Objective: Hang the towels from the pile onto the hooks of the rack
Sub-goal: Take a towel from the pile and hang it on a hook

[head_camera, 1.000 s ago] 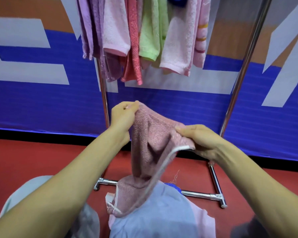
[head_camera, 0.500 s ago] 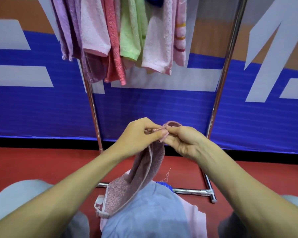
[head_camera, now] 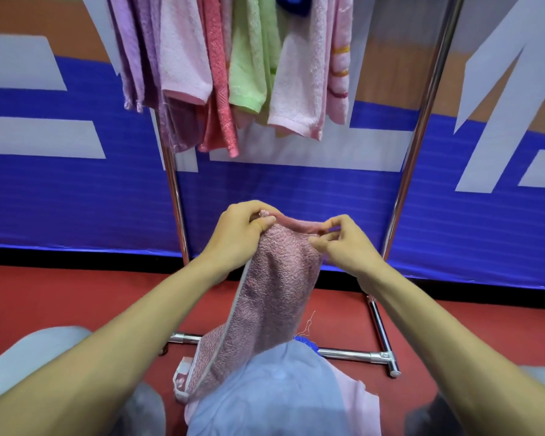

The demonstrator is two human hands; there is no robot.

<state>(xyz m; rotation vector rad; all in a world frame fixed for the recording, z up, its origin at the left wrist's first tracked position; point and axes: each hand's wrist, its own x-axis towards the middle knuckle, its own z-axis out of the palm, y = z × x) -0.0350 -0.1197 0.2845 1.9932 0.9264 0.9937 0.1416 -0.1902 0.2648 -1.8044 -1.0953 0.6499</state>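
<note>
A rack (head_camera: 422,114) is set on a red floor (head_camera: 44,297), and towels (head_camera: 296,89) of purple, pink, red and green are hung from its top. A pile (head_camera: 274,394) is seen below. A pink towel (head_camera: 277,284) is raised from it, its top edge pinched by the left hand (head_camera: 236,234) and right hand (head_camera: 346,247).

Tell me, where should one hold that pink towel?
By its top hem, pinched near each end from either side, as the left hand and right hand do: the hem spans between them and the towel hangs freely below.
</note>
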